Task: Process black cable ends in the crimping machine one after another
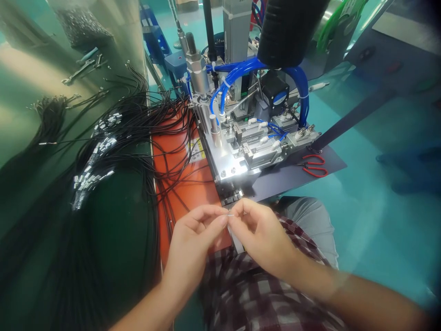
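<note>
My left hand (pixel 196 232) and my right hand (pixel 260 230) meet fingertip to fingertip in front of my body, thumbs and forefingers pinched. A short, thin, pale wire-like piece (pixel 230 215) shows between the fingertips; its exact kind is too small to make out, and the fingers cover its ends. Just beyond the hands is the front edge of a metal bench machine (pixel 237 172) with clamps and blue air tubes (pixel 303 87). Beneath the left hand lies an orange-red mat (pixel 186 197), crossed by loose black cables.
Bundles of black cables (pixel 117 138) with silvery ends (pixel 91 172) cover the dark green table at left. Wrenches (pixel 82 69) lie behind them. Red-handled pliers (pixel 315 166) rest on a grey plate (pixel 275 186) at right. A black cylinder (pixel 291 32) hangs overhead.
</note>
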A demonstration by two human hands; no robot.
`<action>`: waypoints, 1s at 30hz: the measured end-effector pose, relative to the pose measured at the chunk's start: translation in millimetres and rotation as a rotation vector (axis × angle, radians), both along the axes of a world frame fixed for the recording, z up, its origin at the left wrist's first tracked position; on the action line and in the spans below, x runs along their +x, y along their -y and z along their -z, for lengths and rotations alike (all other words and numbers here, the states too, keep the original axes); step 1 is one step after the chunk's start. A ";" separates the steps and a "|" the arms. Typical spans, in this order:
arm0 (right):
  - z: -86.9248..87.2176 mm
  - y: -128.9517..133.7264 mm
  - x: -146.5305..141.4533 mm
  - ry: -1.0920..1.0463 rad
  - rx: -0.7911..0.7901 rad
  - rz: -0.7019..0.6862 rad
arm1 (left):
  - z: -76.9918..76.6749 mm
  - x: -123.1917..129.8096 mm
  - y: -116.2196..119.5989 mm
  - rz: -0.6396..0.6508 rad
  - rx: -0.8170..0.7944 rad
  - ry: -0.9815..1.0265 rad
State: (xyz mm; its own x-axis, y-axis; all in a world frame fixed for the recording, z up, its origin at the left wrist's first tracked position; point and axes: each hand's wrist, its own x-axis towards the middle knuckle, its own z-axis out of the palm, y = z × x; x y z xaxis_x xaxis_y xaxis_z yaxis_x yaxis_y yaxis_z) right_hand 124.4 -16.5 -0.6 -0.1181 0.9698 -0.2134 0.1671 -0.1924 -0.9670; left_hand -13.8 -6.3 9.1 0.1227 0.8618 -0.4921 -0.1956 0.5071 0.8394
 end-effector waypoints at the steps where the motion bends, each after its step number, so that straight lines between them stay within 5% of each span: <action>1: 0.5 2.3 -2.0 0.031 0.018 0.007 | -0.6 0.1 0.1 -0.009 -0.017 0.001; 5: 3.5 7.5 -7.9 0.173 0.137 0.062 | -1.5 -1.2 0.5 -0.021 -0.096 0.027; 11: -2.9 -3.6 10.9 0.264 0.213 -0.051 | 0.8 -4.7 -0.4 0.005 -0.028 -0.023; 17: -3.0 -9.6 23.4 0.274 0.499 -0.069 | 2.9 -5.5 0.1 0.041 0.023 -0.057; 30: -0.9 -21.9 29.7 0.235 0.448 -0.230 | 7.3 -8.1 -3.0 0.157 0.035 -0.157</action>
State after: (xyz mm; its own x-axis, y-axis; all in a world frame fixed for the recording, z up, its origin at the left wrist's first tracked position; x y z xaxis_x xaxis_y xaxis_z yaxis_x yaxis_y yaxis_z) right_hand 154.1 5.4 0.3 -0.3366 0.9265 0.1682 0.3772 0.2964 -0.8774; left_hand -21.8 -3.3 1.8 0.1813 0.8552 -0.4855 0.0184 0.4907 0.8712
